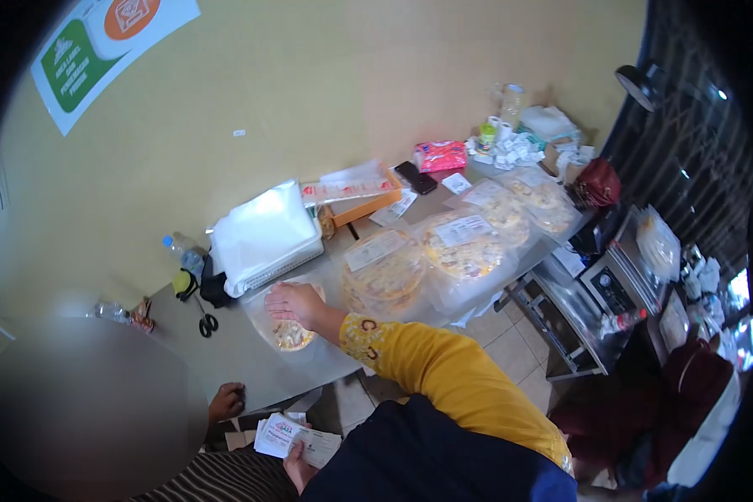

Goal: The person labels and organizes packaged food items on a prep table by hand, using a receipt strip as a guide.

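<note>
My right hand [291, 304], at the end of a yellow sleeve, lies flat with its fingers stretched over a small wrapped pizza [294, 335] near the table's front edge. Low in the view, my left hand [299, 470] grips a stack of printed labels [316, 448]. Just right of my right hand are bagged pizzas [383, 280] with a label [375, 250] on top. Further right lie more bagged pizzas [467, 249], also labelled.
A co-worker's hand [226, 402] rests at the table edge [263, 389]. Black scissors [207, 322], a bottle [184, 255], a white basket of plastic bags [263, 230], an orange box [368, 209], a phone [416, 177] and a pink packet [440, 156] stand along the table.
</note>
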`<state>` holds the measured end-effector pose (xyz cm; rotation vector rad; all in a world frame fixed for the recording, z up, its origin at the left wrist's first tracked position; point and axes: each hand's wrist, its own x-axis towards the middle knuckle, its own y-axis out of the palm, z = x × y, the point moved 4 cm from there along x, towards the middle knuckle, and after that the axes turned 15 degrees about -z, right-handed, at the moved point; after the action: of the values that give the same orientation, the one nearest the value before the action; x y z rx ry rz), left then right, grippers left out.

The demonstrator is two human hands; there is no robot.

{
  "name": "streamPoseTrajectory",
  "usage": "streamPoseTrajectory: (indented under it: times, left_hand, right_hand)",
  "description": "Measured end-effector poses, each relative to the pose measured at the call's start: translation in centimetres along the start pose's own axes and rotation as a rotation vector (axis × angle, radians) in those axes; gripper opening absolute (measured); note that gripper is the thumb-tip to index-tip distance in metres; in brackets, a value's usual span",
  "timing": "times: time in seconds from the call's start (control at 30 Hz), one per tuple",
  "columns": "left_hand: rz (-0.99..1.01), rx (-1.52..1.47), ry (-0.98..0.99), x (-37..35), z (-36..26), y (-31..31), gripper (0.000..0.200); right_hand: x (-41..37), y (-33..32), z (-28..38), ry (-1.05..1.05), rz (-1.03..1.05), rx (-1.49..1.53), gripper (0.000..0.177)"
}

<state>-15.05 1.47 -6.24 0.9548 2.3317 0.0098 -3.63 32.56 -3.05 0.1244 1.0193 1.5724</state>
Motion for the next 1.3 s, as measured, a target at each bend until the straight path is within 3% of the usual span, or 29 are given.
streamPoseTrajectory:
  times: [0.17,0.43,0.57,0.73,1.0,1.07,1.13,1.2,1.3]
  left_hand:
    - [0.204,-0.060,-0.032,0.6,0.2,0.0,0.055]
    - [0.204,-0.181,-0.087,0.0,2.0,0.9,0.056]
    - [0.110,-0.243,-0.060,-1.7,2.8,3.0,0.059]
    - [0.009,-0.385,-0.075,-3.5,4.7,6.3,0.066]
    - [0.080,-0.407,0.094,-6.3,6.0,12.5,0.068]
    - [0.082,-0.431,0.063,-7.1,6.0,13.7,0.069]
    - [0.079,-0.455,0.078,-8.5,5.5,15.4,0.070]
    - [0.100,-0.462,-0.003,-9.0,5.4,15.8,0.069]
    - [0.112,-0.486,-0.047,-9.9,4.9,17.3,0.065]
  right_hand:
    - [-9.4,-2.8,9.1,-0.057,0.100,0.015,0.027]
    - [-20.9,-13.4,25.9,-0.341,-0.256,-0.277,0.026]
    - [-20.8,-21.2,33.7,-0.421,-0.433,-0.381,0.028]
    - [-16.6,-32.2,40.2,-0.389,-0.468,-0.326,0.028]
    - [-8.3,-51.6,39.8,-0.129,-0.445,-0.123,0.020]
    - [-8.9,-52.2,39.8,-0.201,-0.770,-0.195,0.013]
    - [-7.0,-56.0,41.0,-0.253,-0.727,-0.323,0.014]
    - [-10.3,-49.8,41.3,-0.569,-0.924,-0.597,0.015]
    - [-12.5,-41.0,39.2,-0.683,-0.693,-0.690,0.013]
